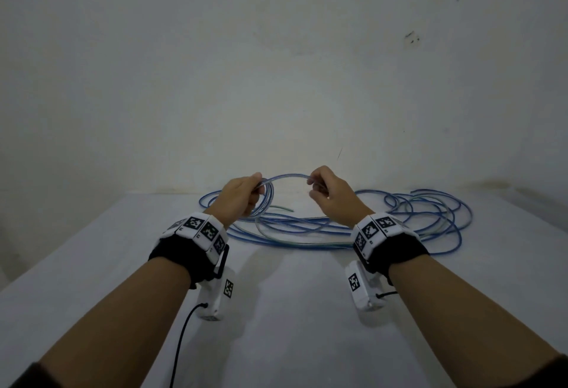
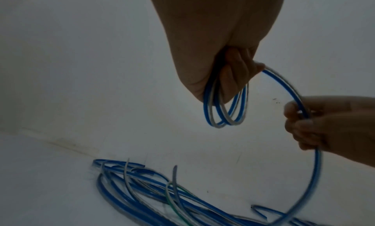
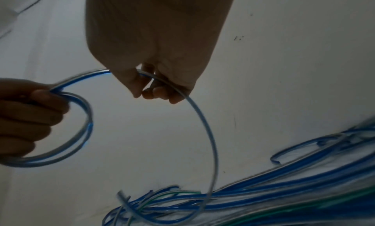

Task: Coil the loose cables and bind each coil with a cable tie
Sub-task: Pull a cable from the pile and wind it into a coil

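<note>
A long blue-and-clear cable arcs between my two hands above the white table. My left hand grips a small coil of a few loops, which also shows as the coil at the left of the right wrist view. My right hand pinches the cable a short way along, and the strand curves down from it to the loose pile on the table. A thin green-striped strand lies among the loops. No cable tie is visible.
The white table runs up to a plain white wall. The tangled pile spreads across the far right part of the table, with more loops under my hands. A black lead hangs from the left wrist unit.
</note>
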A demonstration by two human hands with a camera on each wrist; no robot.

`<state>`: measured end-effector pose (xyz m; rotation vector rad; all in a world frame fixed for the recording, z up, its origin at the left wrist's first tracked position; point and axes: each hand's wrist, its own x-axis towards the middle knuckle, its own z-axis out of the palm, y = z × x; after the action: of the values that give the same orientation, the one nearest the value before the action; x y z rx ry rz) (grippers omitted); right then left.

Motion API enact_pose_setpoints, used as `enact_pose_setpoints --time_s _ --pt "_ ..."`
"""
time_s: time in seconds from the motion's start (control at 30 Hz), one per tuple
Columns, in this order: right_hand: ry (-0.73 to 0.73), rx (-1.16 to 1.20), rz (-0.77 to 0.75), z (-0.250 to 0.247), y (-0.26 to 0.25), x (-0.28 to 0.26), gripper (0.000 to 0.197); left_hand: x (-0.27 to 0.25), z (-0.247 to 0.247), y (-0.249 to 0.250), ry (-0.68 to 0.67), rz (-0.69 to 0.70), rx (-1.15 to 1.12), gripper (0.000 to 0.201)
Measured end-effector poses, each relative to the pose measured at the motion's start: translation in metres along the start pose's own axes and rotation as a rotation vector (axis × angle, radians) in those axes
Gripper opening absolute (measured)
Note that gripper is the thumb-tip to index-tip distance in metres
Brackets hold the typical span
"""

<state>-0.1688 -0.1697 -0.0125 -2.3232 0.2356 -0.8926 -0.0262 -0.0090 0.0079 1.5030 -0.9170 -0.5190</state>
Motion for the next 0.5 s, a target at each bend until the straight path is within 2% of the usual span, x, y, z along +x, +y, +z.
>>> enact_pose_setpoints --time_s 0.13,0.2,0.3,0.4,0.5 --pt "0.133 -0.074 -0.014 -0.004 0.014 0.000 0.003 -0.001 -0.009 0.000 -0.029 -0.039 -0.010 0.042" --pt "0.231 -0.159 -0.019 -0.005 0.019 0.000 0.004 -0.002 -0.007 -0.001 -0.070 -0.047 -0.032 0.039" --pt "0.353 -0.121 0.002 -0.005 0.019 0.002 0.009 -0.005 -0.002 -0.002 -0.151 -0.045 -0.041 0.036" --pt "0.333 -0.053 0.014 -0.002 0.010 0.003 0.013 -0.008 0.004 0.001 -0.223 -0.049 -0.086 0.038" --pt "0.243 -0.037 0.027 0.000 0.006 0.004 0.014 -0.008 0.008 0.005 -0.222 -0.057 -0.209 0.044"
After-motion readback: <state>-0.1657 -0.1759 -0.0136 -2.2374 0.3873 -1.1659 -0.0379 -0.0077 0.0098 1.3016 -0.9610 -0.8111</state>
